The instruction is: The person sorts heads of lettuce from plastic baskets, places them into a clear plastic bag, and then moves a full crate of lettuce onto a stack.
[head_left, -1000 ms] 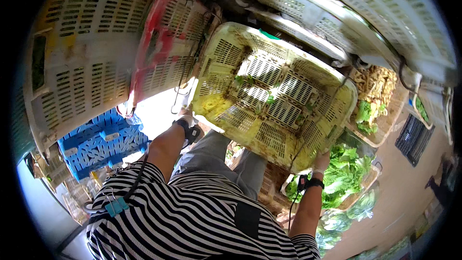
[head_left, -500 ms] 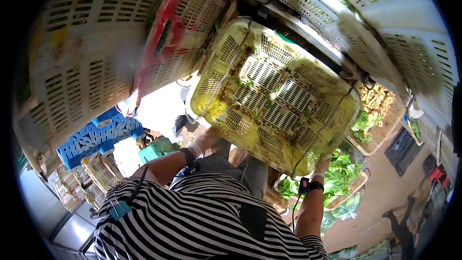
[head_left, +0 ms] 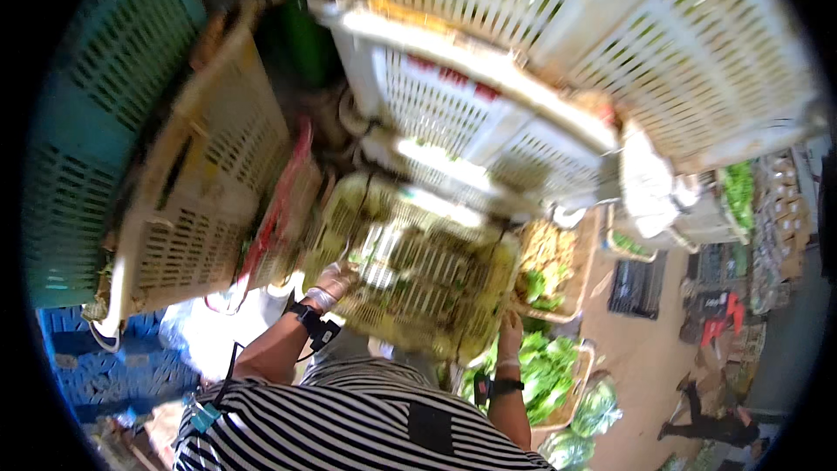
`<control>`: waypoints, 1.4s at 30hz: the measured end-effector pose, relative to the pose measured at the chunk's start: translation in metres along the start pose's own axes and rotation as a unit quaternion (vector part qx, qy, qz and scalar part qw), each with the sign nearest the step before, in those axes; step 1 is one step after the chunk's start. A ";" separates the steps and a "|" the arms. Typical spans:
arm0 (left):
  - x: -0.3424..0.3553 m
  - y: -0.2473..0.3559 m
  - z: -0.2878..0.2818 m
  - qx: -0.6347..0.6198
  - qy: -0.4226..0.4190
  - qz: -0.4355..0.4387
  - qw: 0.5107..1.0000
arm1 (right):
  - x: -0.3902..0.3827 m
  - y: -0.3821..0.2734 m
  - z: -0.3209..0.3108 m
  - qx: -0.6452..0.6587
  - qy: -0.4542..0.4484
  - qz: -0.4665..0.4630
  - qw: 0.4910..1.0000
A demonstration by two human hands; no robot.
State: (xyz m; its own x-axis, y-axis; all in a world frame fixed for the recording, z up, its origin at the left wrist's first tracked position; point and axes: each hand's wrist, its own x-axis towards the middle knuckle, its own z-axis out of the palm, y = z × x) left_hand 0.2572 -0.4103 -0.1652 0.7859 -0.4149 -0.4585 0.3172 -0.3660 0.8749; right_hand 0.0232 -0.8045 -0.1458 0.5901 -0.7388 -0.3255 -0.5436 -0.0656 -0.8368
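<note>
My left hand (head_left: 336,282) was curled over the near left edge of a yellowish perforated crate (head_left: 397,323), and my right hand (head_left: 509,331) held its near right rim, though blur hid the exact finger placement. The crate was right in front of my legs; I couldn't tell what bore it. White crates (head_left: 436,113) rose on the far side, with a teal crate (head_left: 105,122) far left and blue pallets (head_left: 96,366) near left. To my right, leafy greens (head_left: 545,371) and yellow-brown produce (head_left: 547,253) filled baskets beside bare brown floor (head_left: 606,340), where a black crate (head_left: 635,286) lay; farther right was a person in dark clothes (head_left: 715,429).
</note>
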 end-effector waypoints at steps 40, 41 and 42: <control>-0.176 0.701 -0.062 0.483 0.465 0.598 0.439 | 0.101 -0.678 -0.358 -0.293 0.411 -0.629 0.591; -0.179 0.695 -0.059 0.486 0.467 0.605 0.424 | 0.104 -0.669 -0.363 -0.285 0.426 -0.623 0.590; -0.183 0.694 -0.056 0.491 0.465 0.610 0.413 | 0.103 -0.662 -0.362 -0.285 0.427 -0.614 0.599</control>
State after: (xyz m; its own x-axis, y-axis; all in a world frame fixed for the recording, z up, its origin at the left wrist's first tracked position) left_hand 0.3638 -0.5415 0.5346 0.0514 -0.4571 0.8879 -0.6260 -0.7075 -0.3280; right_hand 0.2275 -1.0803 0.5339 0.3648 0.0436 0.9301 -0.2717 -0.9505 0.1511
